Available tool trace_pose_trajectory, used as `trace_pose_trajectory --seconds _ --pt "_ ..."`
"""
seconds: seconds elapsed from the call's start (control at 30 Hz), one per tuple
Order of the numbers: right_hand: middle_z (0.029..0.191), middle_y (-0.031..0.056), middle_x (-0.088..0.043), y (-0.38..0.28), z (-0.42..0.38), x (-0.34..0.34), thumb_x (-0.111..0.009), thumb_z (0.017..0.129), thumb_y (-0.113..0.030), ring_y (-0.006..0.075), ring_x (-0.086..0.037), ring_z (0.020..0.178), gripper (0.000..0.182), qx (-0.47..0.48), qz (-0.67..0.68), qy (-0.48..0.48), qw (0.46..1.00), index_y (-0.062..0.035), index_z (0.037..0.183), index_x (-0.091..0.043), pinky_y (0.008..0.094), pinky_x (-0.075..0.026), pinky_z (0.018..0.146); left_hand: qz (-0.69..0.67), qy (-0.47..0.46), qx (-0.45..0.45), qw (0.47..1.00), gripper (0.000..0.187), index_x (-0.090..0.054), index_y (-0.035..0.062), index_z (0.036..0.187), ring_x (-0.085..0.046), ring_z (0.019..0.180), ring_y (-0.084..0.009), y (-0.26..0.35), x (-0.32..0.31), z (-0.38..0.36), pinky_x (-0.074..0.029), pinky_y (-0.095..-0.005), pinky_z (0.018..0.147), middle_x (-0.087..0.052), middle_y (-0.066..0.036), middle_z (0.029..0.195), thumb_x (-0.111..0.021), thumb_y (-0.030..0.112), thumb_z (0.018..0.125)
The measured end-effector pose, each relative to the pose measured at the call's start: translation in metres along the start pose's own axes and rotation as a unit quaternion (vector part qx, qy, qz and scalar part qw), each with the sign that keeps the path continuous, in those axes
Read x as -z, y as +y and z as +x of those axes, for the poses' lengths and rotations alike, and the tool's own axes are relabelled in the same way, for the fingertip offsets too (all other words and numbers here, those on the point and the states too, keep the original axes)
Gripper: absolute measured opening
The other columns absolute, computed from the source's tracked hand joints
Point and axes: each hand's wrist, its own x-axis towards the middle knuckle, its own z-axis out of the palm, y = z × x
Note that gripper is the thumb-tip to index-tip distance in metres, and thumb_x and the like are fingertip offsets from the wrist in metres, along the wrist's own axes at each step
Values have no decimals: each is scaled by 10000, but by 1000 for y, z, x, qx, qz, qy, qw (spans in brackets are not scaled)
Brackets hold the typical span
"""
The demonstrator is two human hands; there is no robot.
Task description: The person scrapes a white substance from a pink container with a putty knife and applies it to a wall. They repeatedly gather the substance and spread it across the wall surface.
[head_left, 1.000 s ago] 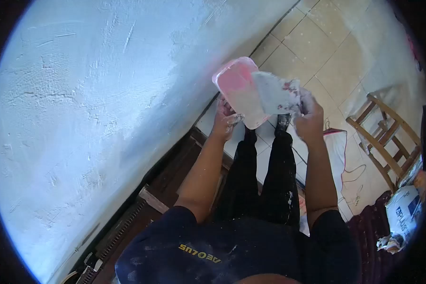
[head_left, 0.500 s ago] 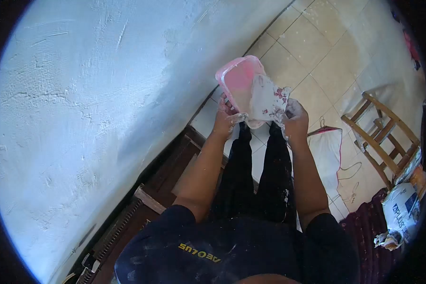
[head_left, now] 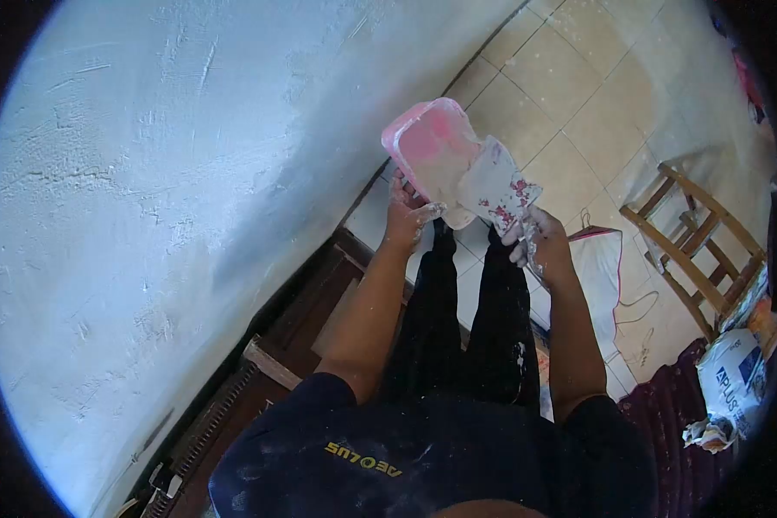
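Note:
My left hand (head_left: 410,214) grips the lower left side of a pink plastic tub (head_left: 397,138), its thumb over the near rim. A pale, smooth paste coats part of the tub's inside. In my right hand (head_left: 540,242) is a flat, whitish scraper sheet (head_left: 501,186) with a red floral pattern, held by its near right corner. The sheet's left edge overlaps the tub's right side. White paste is smeared on the fingers of both hands.
A white plastered wall (head_left: 164,173) with rough patches rises on the left. Dark wooden furniture (head_left: 276,363) stands along its foot. On the right are a wooden ladder-like frame (head_left: 699,233), a white cloth sack (head_left: 597,276) and an APLUS bag (head_left: 729,380) on the tiled floor (head_left: 591,121).
My right hand has moved slightly right and down, and the scraper sheet has turned so its floral end points lower right. The tub has shifted slightly left.

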Motion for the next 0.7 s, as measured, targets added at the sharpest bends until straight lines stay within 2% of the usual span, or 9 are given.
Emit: trace_pose_trajectory --seconds 0.03,0.1,0.13,0.3,0.37,0.43,0.5,0.53,0.7 --pt "772 106 -649 1 0 -2 -483 874 -82 162 -598 556 224 0 -1 0 1000 38 1049 -553 275 -501 566 0 0 -1 1000 1017 -202 88 1347 -519 1095 -256 0 0 1 -442 -395 923 -481 -98 1227 -777 -9 513" --pt "754 141 -644 4 -2 -8 -467 846 -63 206 -617 565 205 207 -136 112 962 46 991 -564 314 -506 570 13 -4 -14 1000 1018 -197 85 1347 -511 1103 -252 1 -2 -1 -439 -396 928 -466 -99 1238 -772 -14 512" --pt "757 195 -631 -4 -2 -12 -480 773 -50 324 -626 637 249 293 -302 172 891 47 983 -571 373 -507 616 13 -4 -13 1000 1018 -197 85 1347 -511 1103 -252 4 -5 -3 -439 -396 928 -466 -99 1238 -772 -14 512" --pt "830 262 -593 0 17 -28 -519 665 -80 424 -572 773 328 314 -371 123 865 51 961 -574 453 -476 725 15 -42 -1 999 975 -206 89 1343 -499 1113 -249 7 -11 -4 -435 -390 934 -464 -96 1237 -743 -27 537" --pt "830 267 -586 -6 17 -27 -519 669 -73 440 -561 773 314 299 -353 104 880 59 950 -568 455 -472 722 26 -32 1 999 928 -242 83 1317 -471 1141 -255 7 -14 -4 -403 -403 962 -459 -98 1236 -735 -10 536" --pt "793 221 -618 -1 18 -25 -517 754 -52 362 -613 692 230 279 -329 115 895 58 948 -573 398 -502 649 34 -24 2 999 882 -278 76 1291 -443 1169 -261 9 -16 -4 -371 -416 990 -455 -99 1236 -728 8 535" --pt "771 150 -636 0 14 -24 -485 864 -53 221 -635 632 160 99 -27 48 994 48 951 -574 317 -512 585 31 -30 -1 999 834 -288 66 1274 -443 1169 -257 11 -15 -5 -368 -418 995 -454 -105 1237 -707 7 556" --pt "779 103 -630 11 21 -17 -433 925 -67 132 -620 642 184 132 -53 35 989 46 957 -574 256 -517 572 30 -31 -1 999 834 -288 66 1274 -443 1169 -257 8 -12 -3 -368 -418 995 -454 -105 1237 -707 7 556" --pt "905 172 -641 27 18 -7 -472 914 -188 216 -651 719 273 94 127 9 987 54 1023 -537 299 -540 654 -24 -31 11 999 959 -217 99 1340 -487 1137 -264 3 -9 -2 -425 -392 940 -467 -98 1246 -712 -34 530"
